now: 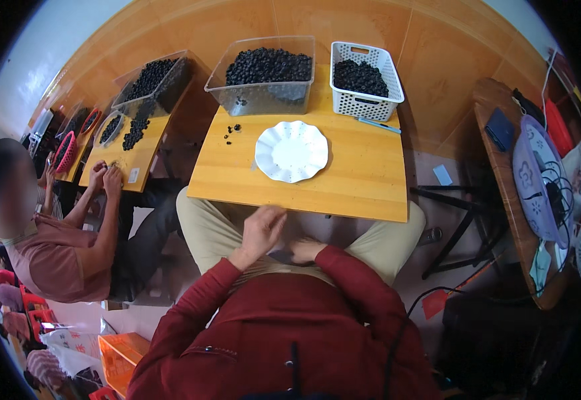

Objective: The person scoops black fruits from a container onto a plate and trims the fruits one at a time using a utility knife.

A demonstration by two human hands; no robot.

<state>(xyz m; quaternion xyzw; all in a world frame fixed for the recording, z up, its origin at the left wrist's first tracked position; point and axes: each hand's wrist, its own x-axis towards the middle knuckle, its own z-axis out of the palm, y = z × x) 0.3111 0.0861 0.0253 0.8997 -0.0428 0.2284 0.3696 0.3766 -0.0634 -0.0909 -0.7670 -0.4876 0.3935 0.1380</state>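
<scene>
Fingers of the left hand [262,229] curl loosely with nothing visibly in them, raised over the lap just below the near edge of the wooden table [364,180]; the right hand [306,249] rests lower against the body, and whether it grips anything I cannot tell. Nearest on the table sits a white scalloped plate [292,151], bare. Beside it to the left lie a few loose dark berries [232,131]. Behind stands a clear plastic bin [264,97] heaped with dark berries, and right of it a white slotted basket [365,101] partly filled with the same. At the next table [137,157] to the left, another person's hands [106,176] sort berries.
</scene>
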